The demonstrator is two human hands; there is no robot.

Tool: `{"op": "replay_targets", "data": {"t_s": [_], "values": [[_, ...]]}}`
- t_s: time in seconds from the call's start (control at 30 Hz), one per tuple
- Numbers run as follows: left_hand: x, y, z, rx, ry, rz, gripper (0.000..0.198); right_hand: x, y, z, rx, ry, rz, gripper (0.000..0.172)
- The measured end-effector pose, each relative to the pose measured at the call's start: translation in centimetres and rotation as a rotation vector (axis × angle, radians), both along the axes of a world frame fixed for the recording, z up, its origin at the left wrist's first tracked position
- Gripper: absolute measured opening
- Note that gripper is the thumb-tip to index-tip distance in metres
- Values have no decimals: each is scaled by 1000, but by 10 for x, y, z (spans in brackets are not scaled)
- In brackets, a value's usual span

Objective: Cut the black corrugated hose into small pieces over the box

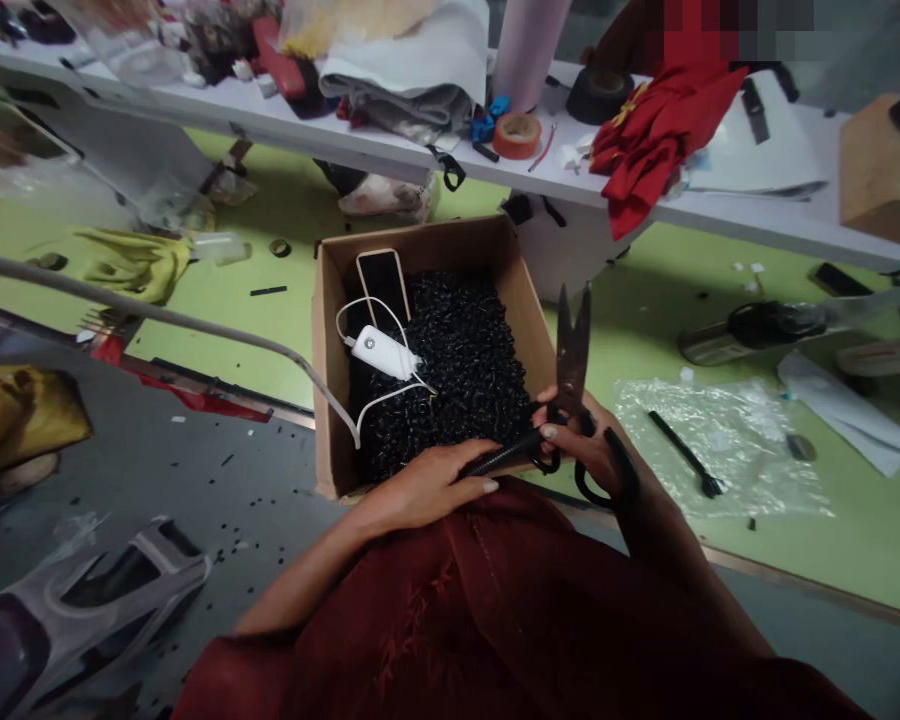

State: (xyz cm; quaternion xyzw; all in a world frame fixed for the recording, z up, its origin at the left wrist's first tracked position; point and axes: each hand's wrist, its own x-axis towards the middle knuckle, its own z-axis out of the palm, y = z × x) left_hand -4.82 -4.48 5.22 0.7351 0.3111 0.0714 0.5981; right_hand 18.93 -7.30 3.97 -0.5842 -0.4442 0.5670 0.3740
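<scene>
My right hand [581, 445] grips the black handles of large scissors [572, 350], blades slightly apart and pointing away from me. My left hand [427, 485] holds a thin black strip [504, 455] that runs toward the scissor handles. Both hands are at the near right corner of a cardboard box [326, 330] filled with small black pieces [465, 380]. A phone [382, 283] leans in the box's far left corner, and a white power bank [379, 352] with a white cable lies on the pieces. Dark red fabric [480, 610] covers my lap below the hands.
A clear plastic sheet [720, 440] with a black strip [686, 455] lies on the green floor to the right. A white table [390, 150] at the back holds red cloth [652, 130], an orange tape roll [517, 135] and folded fabric. A grey tube [157, 315] crosses from the left.
</scene>
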Motion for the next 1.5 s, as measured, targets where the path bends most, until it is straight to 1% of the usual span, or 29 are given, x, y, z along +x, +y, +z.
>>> {"op": "replay_targets", "data": {"t_s": [0.1,0.13,0.2,0.27,0.33,0.4,0.53,0.63,0.73,0.87,0.97,1.07,1.13,1.2,1.3,1.33,1.4,1.5], "values": [[9,6,-7,-8,-3,-44,32,-7,6,-2,2,-71,30,37],[10,8,-8,-11,12,-58,30,-8,9,-4,15,-103,4,37],[9,12,-9,-14,30,-118,29,-9,16,-9,60,-192,-123,35],[6,14,-8,-24,2,-226,31,-7,24,-18,53,-252,-201,38],[5,16,-7,-29,-45,-322,34,-5,30,-27,40,-292,-228,39],[5,17,-7,-8,-56,-363,37,-6,35,-38,46,-308,-235,39],[8,22,-8,103,36,-419,37,-15,43,-57,92,-317,-191,36],[8,27,-9,165,74,-446,38,-20,44,-64,119,-435,-194,34],[5,32,-9,142,59,-481,35,-19,42,-65,135,-543,-191,33],[3,34,-10,128,76,-541,22,-16,40,-61,132,-559,-202,32],[11,35,-9,242,164,-561,22,-15,42,-60,131,-555,-223,31],[34,34,-10,383,256,-562,26,-14,46,-62,125,-539,-237,30],[52,31,-11,436,254,-582,27,-12,48,-65,108,-471,-219,30],[68,27,-13,476,249,-631,25,-7,50,-66,76,-321,-192,31],[77,23,-14,479,254,-672,24,1,50,-64,-9,-46,-151,34],[78,23,-14,472,253,-671,24,4,50,-62,-41,7,-123,34],[77,24,-14,469,248,-668,26,6,51,-57,-65,14,-29,34],[82,24,-16,505,241,-664,29,1,57,-49,-15,-109,48,33]]}}
